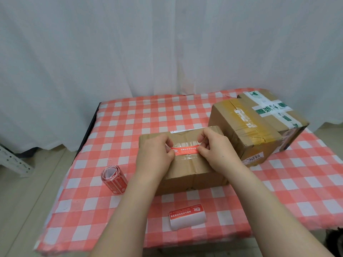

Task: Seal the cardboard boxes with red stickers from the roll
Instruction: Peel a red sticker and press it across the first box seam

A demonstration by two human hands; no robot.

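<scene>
**Item 1.** Cut sticker piece (187, 217), red face on white backing, lying on the checked tablecloth (130, 127) in front of the small cardboard box (193, 173).

**Item 2.** Sticker roll (115, 179), standing on end to the left of that box, apart from it.

**Item 3.** Red sticker (186, 150), lying across the taped top seam of the box. We are pinching its ends, left hand (155, 154) at one, right hand (217, 151) at the other, fingers curled. We are judging it thin, limp and tacky, so it is best taken by the very ends and pulled taut. The box is looking light yet stiff enough for pressing.

**Item 4.** Yellow-taped box (246, 130) and green-taped box (274, 112), sitting behind and to the right of the small box, touching each other.

**Item 5.** White curtain (130, 43), hanging behind.
</scene>
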